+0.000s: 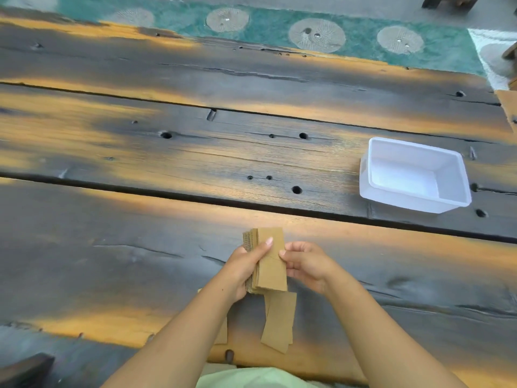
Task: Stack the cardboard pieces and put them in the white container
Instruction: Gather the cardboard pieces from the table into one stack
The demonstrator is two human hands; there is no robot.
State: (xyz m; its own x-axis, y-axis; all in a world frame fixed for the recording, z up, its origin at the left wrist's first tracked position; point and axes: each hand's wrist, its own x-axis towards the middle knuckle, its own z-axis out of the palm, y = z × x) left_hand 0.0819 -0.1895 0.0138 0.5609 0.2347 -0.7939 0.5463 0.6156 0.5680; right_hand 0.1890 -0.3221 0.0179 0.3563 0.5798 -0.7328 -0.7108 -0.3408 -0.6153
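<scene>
A stack of brown cardboard pieces (271,273) is held upright just above the table near its front edge. My left hand (243,267) grips the stack from the left, thumb across its face. My right hand (305,264) pinches the stack's right edge with its fingertips. Loose cardboard pieces (279,320) lie flat on the table just below the stack, and another piece (222,333) is partly hidden under my left forearm. The white container (414,175) stands empty to the far right, well apart from both hands.
The table (167,152) is made of dark, orange-streaked wooden planks with gaps and knot holes. A teal patterned rug (279,29) lies beyond its far edge. A dark block (25,368) sits at the bottom left corner.
</scene>
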